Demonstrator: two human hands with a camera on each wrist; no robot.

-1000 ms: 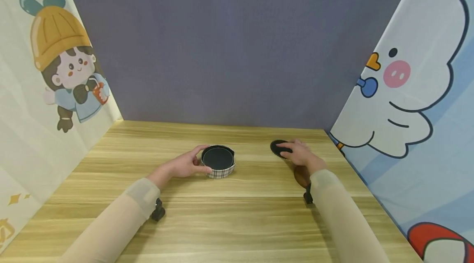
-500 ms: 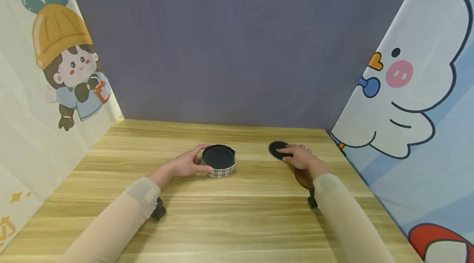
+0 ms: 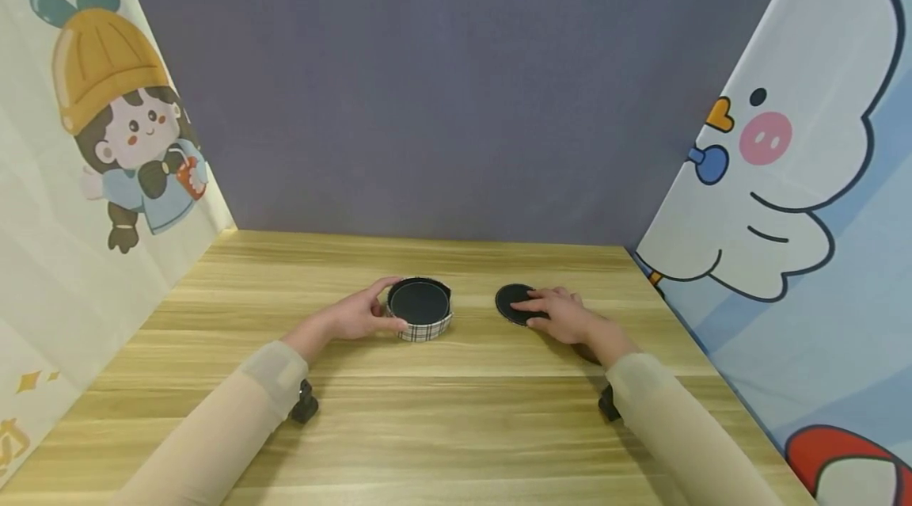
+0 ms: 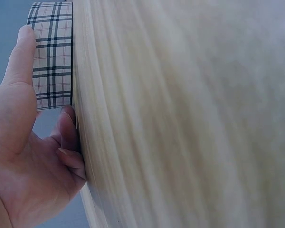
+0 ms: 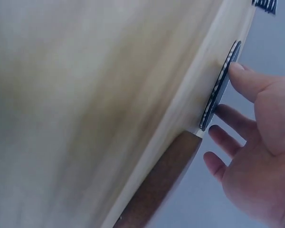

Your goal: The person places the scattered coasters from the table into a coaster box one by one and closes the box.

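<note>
My left hand grips a round plaid holder from its left, thumb along the near side and fingers round the back. A black disc, like a coaster, lies inside the holder. In the left wrist view the plaid wall stands upright on the table. My right hand rests its fingertips on a loose black round coaster lying to the right of the holder. In the right wrist view, the thumb is at the edge of that thin coaster, fingers fairly straight.
A brown rounded object lies mostly hidden under the right wrist; its thick side shows in the right wrist view. The wooden table ends at a grey back panel. Cartoon-printed curtains flank both sides.
My right hand has slid the loose coaster left and slightly nearer, toward the holder. The brown object is now more covered by the right wrist. The left hand and holder stay put.
</note>
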